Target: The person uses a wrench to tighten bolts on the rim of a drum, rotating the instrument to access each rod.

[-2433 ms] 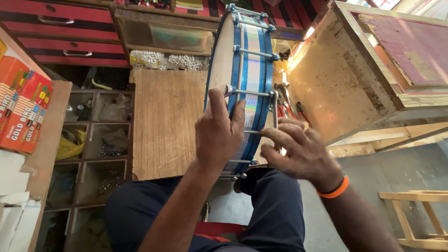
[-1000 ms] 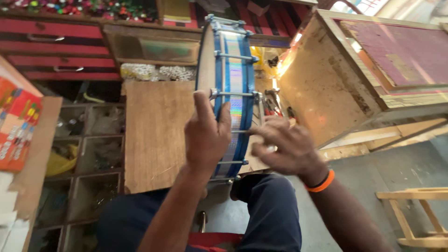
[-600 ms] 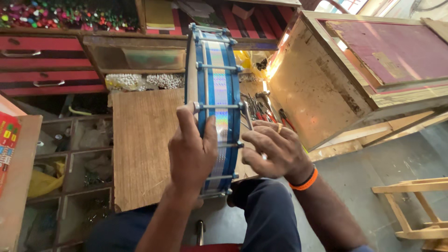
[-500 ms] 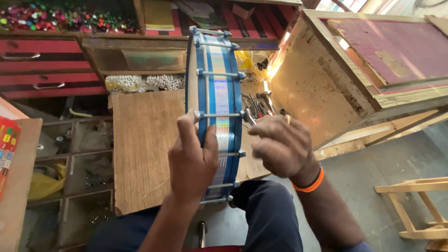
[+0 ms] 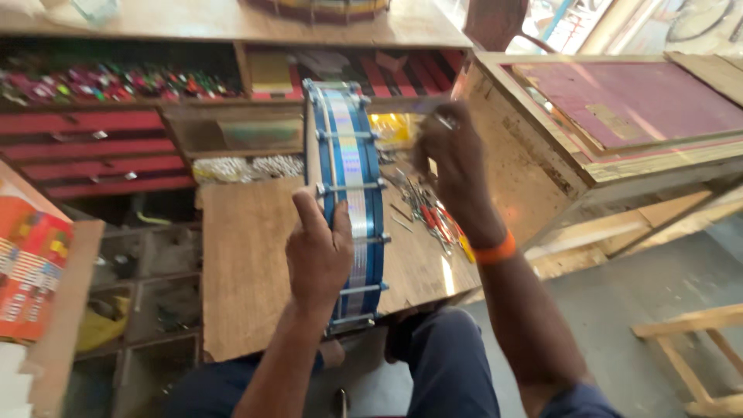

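A wooden workboard (image 5: 248, 271) lies central. Behind it stand red drawers (image 5: 93, 155); left of it, open cubbyholes (image 5: 139, 310); right of it, a sunlit wooden crate (image 5: 588, 131) and grey concrete floor (image 5: 619, 286).

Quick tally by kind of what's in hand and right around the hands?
Drum: 1, on edge, gripped by the left hand
Wooden board: 1
Wristband: 1, orange, below the raised right hand
Small tools: a pile, too blurred to count
Total: 3 countable things, plus the pile

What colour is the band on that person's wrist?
Orange; the wristband sits on the right hand's wrist, seen in the head view.
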